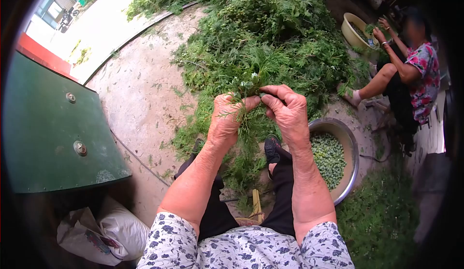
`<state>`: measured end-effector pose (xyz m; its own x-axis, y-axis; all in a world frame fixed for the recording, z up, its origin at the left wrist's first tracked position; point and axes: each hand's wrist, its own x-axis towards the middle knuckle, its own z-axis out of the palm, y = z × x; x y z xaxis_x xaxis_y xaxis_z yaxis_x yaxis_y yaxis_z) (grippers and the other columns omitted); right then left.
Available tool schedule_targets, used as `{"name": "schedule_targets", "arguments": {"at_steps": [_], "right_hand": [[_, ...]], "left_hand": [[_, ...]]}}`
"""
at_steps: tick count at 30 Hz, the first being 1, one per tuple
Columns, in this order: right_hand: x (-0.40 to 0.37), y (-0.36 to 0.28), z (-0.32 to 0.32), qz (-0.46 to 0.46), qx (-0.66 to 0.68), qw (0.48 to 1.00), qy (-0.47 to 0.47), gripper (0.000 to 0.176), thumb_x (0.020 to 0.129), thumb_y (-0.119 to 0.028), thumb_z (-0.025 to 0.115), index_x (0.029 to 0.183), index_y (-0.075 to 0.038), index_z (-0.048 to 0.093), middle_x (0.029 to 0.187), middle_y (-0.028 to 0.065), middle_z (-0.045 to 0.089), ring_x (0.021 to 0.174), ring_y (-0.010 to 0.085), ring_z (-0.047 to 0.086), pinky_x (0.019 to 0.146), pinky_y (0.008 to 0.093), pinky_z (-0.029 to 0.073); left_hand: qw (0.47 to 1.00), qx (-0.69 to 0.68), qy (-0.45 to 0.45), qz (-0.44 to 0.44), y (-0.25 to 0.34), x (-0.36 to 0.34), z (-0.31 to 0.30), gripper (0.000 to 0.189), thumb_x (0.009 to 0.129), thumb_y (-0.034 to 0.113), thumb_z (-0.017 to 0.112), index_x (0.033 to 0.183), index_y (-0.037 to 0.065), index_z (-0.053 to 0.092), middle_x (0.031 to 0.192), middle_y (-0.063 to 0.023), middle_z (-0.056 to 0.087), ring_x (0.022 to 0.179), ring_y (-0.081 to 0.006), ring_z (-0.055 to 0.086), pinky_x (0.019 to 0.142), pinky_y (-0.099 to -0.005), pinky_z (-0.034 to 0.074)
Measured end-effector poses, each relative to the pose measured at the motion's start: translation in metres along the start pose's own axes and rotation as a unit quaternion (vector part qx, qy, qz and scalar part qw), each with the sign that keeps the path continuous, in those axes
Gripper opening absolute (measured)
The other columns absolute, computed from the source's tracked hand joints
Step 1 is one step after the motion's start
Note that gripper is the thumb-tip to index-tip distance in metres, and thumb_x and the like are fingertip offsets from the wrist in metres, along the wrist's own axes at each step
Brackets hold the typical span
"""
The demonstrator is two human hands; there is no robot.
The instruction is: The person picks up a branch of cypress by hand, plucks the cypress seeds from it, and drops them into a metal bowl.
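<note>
My left hand (226, 117) is closed round a leafy evergreen sprig (263, 63), with pale green seed cones (247, 84) showing above the fingers. Close against it, my right hand (291, 109) pinches with thumb and forefinger at a small green cone (262, 94) on the sprig's right side. Part of the sprig is hidden by the fingers, and some of its fronds hang below them. Beside my right forearm a metal basin (355, 149) holds many loose green cones (327, 159).
A big heap of cut evergreen branches (270, 25) lies ahead, and more greenery (377, 216) is at lower right. Another person (418, 71) sits at right by a cream basin (349, 27). A green metal door (58, 129) and white sacks (113, 230) are at left.
</note>
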<state>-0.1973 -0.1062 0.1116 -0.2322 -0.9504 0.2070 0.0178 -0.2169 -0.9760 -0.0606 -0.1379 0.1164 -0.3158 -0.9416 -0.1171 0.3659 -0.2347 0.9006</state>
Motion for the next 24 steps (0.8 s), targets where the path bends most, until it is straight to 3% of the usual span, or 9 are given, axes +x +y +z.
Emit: {"name": "schedule_targets", "arguments": {"at_steps": [5, 7, 8, 9, 11, 14, 18, 21, 24], "right_hand": [[-0.004, -0.003, 0.012, -0.073, -0.102, 0.990, 0.065, 0.010, 0.079, 0.000, 0.063, 0.089, 0.002, 0.063, 0.077, 0.0017, 0.057, 0.055, 0.0051, 0.051, 0.046, 0.0189, 0.041], [0.002, 0.000, 0.010, -0.042, 0.012, 0.991, 0.127, 0.007, 0.080, -0.001, 0.062, 0.087, 0.002, 0.061, 0.074, 0.0012, 0.057, 0.054, 0.0051, 0.050, 0.044, 0.0190, 0.039], [0.002, -0.005, 0.003, 0.037, 0.176, 0.979, 0.091, 0.009, 0.083, -0.002, 0.061, 0.090, 0.000, 0.058, 0.075, 0.0030, 0.057, 0.052, 0.0057, 0.048, 0.044, 0.0190, 0.038], [0.005, -0.009, -0.001, 0.048, 0.262, 0.962, 0.063, 0.011, 0.084, -0.006, 0.060, 0.093, -0.001, 0.056, 0.073, 0.0037, 0.057, 0.051, 0.0060, 0.047, 0.042, 0.0183, 0.035], [0.004, -0.021, 0.001, 0.085, 0.358, 0.925, 0.097, 0.014, 0.084, -0.009, 0.060, 0.094, -0.001, 0.055, 0.068, 0.0025, 0.056, 0.052, 0.0065, 0.047, 0.042, 0.0175, 0.034], [0.002, -0.018, -0.001, 0.136, 0.411, 0.899, 0.065, 0.015, 0.084, -0.011, 0.061, 0.093, -0.001, 0.056, 0.066, 0.0011, 0.056, 0.050, 0.0059, 0.048, 0.039, 0.0168, 0.032], [-0.006, 0.002, 0.005, 0.189, 0.245, 0.950, 0.028, 0.015, 0.084, -0.013, 0.062, 0.092, -0.001, 0.058, 0.069, 0.0010, 0.056, 0.048, 0.0036, 0.047, 0.034, 0.0166, 0.029], [-0.005, 0.006, 0.011, 0.195, 0.283, 0.938, 0.041, 0.014, 0.084, -0.013, 0.062, 0.091, -0.001, 0.059, 0.068, 0.0004, 0.055, 0.048, 0.0033, 0.047, 0.035, 0.0162, 0.030], [-0.002, 0.005, 0.011, 0.178, 0.290, 0.940, 0.027, 0.014, 0.084, -0.012, 0.063, 0.091, 0.000, 0.059, 0.068, 0.0002, 0.056, 0.048, 0.0033, 0.046, 0.036, 0.0161, 0.030]], "left_hand": [[0.999, -0.026, 0.011, 0.028, -0.018, 0.007, -0.004, 0.012, 0.072, 0.004, 0.069, 0.084, 0.003, 0.064, 0.078, -0.0001, 0.063, 0.068, -0.0066, 0.054, 0.062, -0.0244, 0.043], [0.998, 0.006, 0.050, 0.040, -0.013, 0.003, 0.002, 0.012, 0.073, 0.009, 0.069, 0.083, 0.005, 0.063, 0.076, 0.0013, 0.062, 0.066, -0.0074, 0.054, 0.059, -0.0234, 0.041], [0.998, 0.006, 0.050, 0.041, -0.012, 0.004, 0.000, 0.012, 0.073, 0.009, 0.069, 0.083, 0.005, 0.063, 0.076, 0.0013, 0.062, 0.066, -0.0074, 0.054, 0.059, -0.0234, 0.041], [0.997, -0.022, 0.074, 0.016, -0.009, 0.005, -0.005, 0.014, 0.073, 0.012, 0.070, 0.084, 0.006, 0.063, 0.078, 0.0012, 0.062, 0.068, -0.0080, 0.055, 0.060, -0.0230, 0.041], [0.994, -0.050, 0.100, -0.008, -0.006, 0.006, -0.009, 0.017, 0.073, 0.014, 0.070, 0.086, 0.007, 0.063, 0.080, 0.0011, 0.063, 0.069, -0.0085, 0.055, 0.061, -0.0226, 0.040], [0.988, -0.077, 0.132, -0.010, 0.001, 0.005, -0.005, 0.019, 0.073, 0.018, 0.072, 0.087, 0.007, 0.065, 0.082, 0.0003, 0.062, 0.074, -0.0091, 0.054, 0.067, -0.0213, 0.041], [0.988, -0.104, 0.117, -0.002, -0.003, 0.007, -0.008, 0.016, 0.074, 0.017, 0.072, 0.085, 0.008, 0.064, 0.082, -0.0001, 0.062, 0.074, -0.0094, 0.055, 0.067, -0.0221, 0.042], [0.983, -0.115, 0.143, 0.004, -0.003, 0.003, -0.002, 0.014, 0.075, 0.016, 0.071, 0.084, 0.008, 0.063, 0.083, -0.0004, 0.063, 0.073, -0.0092, 0.055, 0.067, -0.0230, 0.043], [0.993, -0.071, 0.096, -0.013, -0.002, 0.001, -0.003, 0.022, 0.072, 0.019, 0.072, 0.088, 0.008, 0.061, 0.085, -0.0006, 0.063, 0.085, -0.0103, 0.058, 0.079, -0.0309, 0.038]]}}
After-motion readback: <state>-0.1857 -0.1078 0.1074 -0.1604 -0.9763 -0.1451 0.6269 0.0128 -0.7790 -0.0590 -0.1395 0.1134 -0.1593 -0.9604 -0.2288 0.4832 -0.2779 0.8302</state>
